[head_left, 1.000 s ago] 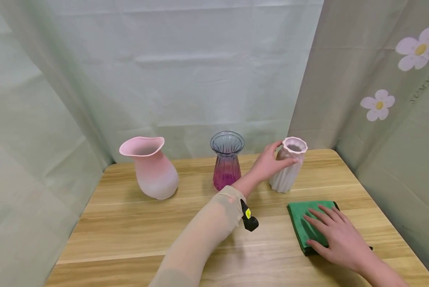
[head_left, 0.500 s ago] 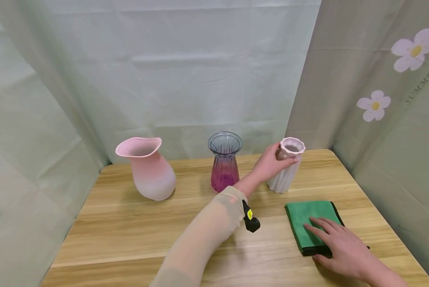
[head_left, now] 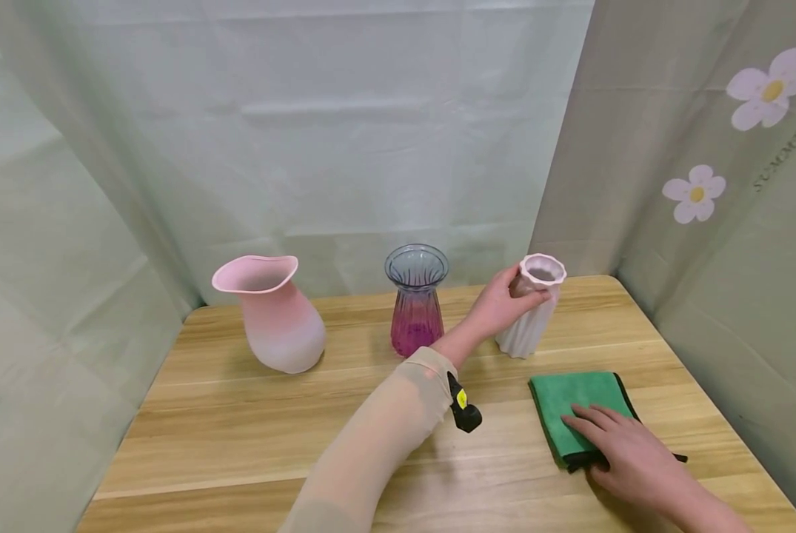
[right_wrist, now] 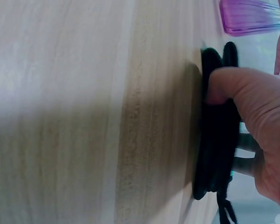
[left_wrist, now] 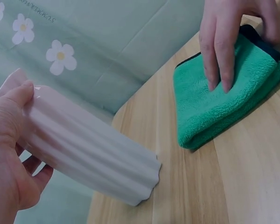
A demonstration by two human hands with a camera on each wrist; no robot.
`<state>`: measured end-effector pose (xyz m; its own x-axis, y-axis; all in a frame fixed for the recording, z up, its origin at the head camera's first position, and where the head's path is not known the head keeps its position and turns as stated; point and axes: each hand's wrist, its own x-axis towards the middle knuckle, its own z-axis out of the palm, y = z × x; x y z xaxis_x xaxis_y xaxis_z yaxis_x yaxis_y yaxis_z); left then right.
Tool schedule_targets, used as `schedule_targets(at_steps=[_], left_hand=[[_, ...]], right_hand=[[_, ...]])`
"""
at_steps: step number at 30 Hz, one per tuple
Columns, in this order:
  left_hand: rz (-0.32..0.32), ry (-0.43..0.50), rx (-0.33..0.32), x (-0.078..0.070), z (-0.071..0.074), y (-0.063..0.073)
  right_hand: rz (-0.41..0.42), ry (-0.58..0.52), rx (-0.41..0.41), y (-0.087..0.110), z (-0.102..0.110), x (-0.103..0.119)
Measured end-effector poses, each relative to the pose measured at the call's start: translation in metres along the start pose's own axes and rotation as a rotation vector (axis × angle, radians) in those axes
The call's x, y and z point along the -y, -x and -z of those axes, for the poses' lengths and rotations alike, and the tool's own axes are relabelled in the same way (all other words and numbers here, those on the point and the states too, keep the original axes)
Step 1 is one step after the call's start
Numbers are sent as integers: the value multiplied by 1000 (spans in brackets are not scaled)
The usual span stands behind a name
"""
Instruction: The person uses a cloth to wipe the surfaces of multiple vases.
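My left hand (head_left: 496, 305) reaches across to the right and grips a white fluted vase (head_left: 536, 327) near its neck, thumb on the near side. In the left wrist view the fingers wrap behind the vase (left_wrist: 91, 144); its base is at the tabletop. My right hand (head_left: 637, 457) holds the near edge of a folded green towel (head_left: 574, 400) with dark trim. Its fingers lie on top, while in the right wrist view the thumb presses into the dark-trimmed edge (right_wrist: 217, 149). Part of the towel is hidden under that hand.
A glass vase (head_left: 416, 318), blue above and purple below, stands left of the white one, close to my left forearm. Further left is a pink-and-white vase (head_left: 283, 329) with a flared rim. Fabric curtains (head_left: 398, 133) surround the wooden table (head_left: 238, 444).
My right hand has drawn back toward the towel's near edge, its thumb moving from the top to that edge, which is now slightly lifted. The left hand stays on the white vase.
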<state>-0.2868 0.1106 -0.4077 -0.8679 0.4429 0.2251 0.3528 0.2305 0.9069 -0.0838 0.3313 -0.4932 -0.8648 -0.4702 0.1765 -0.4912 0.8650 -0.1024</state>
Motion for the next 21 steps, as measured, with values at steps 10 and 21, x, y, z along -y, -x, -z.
schedule_targets(at_steps=[10,21], left_hand=[[-5,11,-2,-1,-1,1],[23,-11,-4,-2,-1,3]], right_hand=[[19,25,-97,-8,-5,-7],[3,58,-144,-15,-9,-6]])
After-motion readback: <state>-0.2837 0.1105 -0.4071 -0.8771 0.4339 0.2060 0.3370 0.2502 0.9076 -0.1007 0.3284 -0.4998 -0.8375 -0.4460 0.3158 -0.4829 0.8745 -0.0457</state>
